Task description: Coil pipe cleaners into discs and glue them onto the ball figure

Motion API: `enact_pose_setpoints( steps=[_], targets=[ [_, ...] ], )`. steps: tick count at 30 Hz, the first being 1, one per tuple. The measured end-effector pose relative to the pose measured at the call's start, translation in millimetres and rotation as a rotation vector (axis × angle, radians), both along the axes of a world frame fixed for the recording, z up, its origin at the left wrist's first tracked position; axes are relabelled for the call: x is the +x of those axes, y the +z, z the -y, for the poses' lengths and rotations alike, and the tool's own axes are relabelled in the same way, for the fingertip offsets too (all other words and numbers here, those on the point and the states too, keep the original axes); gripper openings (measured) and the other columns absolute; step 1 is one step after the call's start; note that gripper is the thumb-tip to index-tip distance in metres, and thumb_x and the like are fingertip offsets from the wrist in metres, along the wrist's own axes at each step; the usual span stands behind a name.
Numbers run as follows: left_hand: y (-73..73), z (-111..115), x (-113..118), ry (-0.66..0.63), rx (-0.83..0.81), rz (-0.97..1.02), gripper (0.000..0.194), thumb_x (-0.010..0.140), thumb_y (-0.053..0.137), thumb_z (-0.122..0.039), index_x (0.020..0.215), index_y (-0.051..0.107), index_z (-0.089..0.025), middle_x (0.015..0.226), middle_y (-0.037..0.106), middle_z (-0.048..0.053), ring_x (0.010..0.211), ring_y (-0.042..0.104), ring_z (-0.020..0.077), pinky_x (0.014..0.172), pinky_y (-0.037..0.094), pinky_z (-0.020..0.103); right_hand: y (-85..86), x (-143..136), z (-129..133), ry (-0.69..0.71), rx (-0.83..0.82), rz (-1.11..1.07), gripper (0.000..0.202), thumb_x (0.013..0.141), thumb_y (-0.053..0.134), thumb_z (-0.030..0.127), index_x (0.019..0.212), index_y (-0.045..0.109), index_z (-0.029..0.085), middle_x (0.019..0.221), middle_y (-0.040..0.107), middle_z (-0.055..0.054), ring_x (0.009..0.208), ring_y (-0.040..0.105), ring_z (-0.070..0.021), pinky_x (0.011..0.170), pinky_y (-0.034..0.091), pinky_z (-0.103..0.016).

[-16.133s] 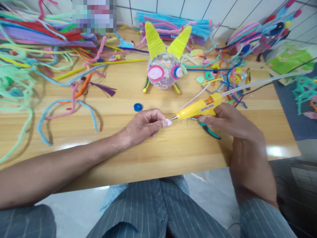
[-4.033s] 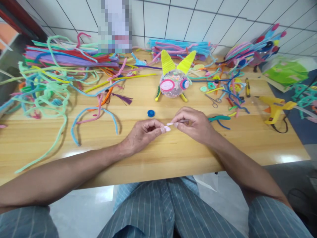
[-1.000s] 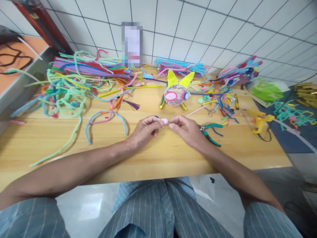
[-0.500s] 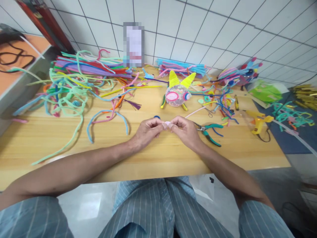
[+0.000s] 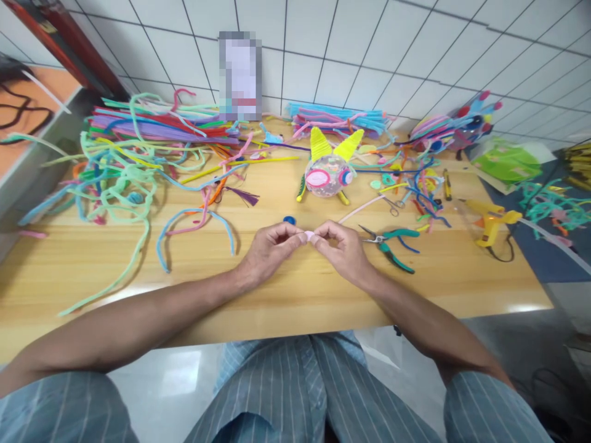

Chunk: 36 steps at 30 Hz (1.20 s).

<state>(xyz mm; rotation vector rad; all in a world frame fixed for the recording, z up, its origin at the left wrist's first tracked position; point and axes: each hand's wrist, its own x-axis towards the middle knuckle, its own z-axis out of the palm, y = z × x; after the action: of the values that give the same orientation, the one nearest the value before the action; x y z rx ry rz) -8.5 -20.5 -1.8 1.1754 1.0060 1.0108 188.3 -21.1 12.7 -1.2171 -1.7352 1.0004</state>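
Note:
Between the fingertips of both hands sits a small coil of pale pink pipe cleaner (image 5: 309, 234), with a straight tail running out past the right fingers to the upper right. My left hand (image 5: 276, 247) pinches the coil from its left side, thumb against fingers. From the other side my right hand (image 5: 342, 247) pinches it too, thumb and index together. Just behind the left fingers lies a small dark blue coil (image 5: 289, 220). Beyond the hands stands a clear round ornament (image 5: 325, 176) with yellow ears, yellow feet and pink and blue coiled discs.
Green-handled pliers (image 5: 392, 240) lie right of my right hand. Small scissors (image 5: 394, 208) and a yellow glue gun (image 5: 492, 223) are farther right. A tangle of pipe cleaners (image 5: 127, 184) covers the left side. Bundled pipe cleaners (image 5: 337, 117) lie along the tiled wall.
The view has shifted slightly. Both hands still pinch the pink coil at nearly the same place; the dark blue coil behind the left fingers shows more fully.

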Motion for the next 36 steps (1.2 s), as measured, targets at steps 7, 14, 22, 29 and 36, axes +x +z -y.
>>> enact_pose_setpoints(
  steps=[7,14,22,29,36],
  targets=[
    [-3.0,3,-4,-0.042,0.076,-0.118,0.037,0.089,0.078,-0.053,0.089,0.082,-0.017,0.075,0.075,0.003,0.063,0.058,0.0126,0.064,0.048,0.025,-13.2,5,0,0.006,-0.043,0.016,0.016,0.093,0.068,0.031,0.08,0.066,0.022,0.073,0.068,0.002,0.067,0.062,-0.0136,0.065,0.048,-0.027],
    [1.0,5,-8,-0.098,0.156,-0.23,0.018,0.096,0.073,-0.033,0.095,0.085,-0.019,0.084,0.083,0.006,0.069,0.073,0.0164,0.067,0.054,0.025,-14.3,7,2,0.045,0.085,0.063,0.019,0.097,0.066,0.031,0.08,0.066,0.023,0.069,0.069,0.001,0.062,0.06,-0.0142,0.062,0.048,-0.029],
    [-1.4,5,-5,-0.03,0.065,-0.187,0.021,0.091,0.079,-0.041,0.091,0.083,-0.02,0.079,0.081,0.004,0.064,0.066,0.0144,0.062,0.052,0.025,-12.9,4,3,-0.001,0.084,0.024,0.02,0.098,0.066,0.035,0.081,0.064,0.024,0.073,0.07,0.0,0.064,0.061,-0.0141,0.063,0.05,-0.028],
    [-1.8,3,0,0.047,0.029,-0.063,0.031,0.082,0.086,-0.047,0.088,0.08,-0.018,0.073,0.073,0.0,0.057,0.051,0.0092,0.06,0.046,0.023,-15.7,-1,1,-0.072,0.087,-0.041,0.021,0.095,0.067,0.036,0.078,0.062,0.023,0.071,0.066,0.002,0.065,0.058,-0.0139,0.067,0.05,-0.029],
    [-6.2,3,0,0.032,0.068,-0.1,0.028,0.086,0.081,-0.045,0.086,0.082,-0.017,0.067,0.069,-0.001,0.058,0.048,0.0098,0.059,0.042,0.024,-18.4,0,1,-0.026,0.085,-0.02,0.019,0.094,0.066,0.033,0.078,0.062,0.023,0.071,0.067,0.002,0.065,0.058,-0.014,0.067,0.049,-0.029]
  ],
)
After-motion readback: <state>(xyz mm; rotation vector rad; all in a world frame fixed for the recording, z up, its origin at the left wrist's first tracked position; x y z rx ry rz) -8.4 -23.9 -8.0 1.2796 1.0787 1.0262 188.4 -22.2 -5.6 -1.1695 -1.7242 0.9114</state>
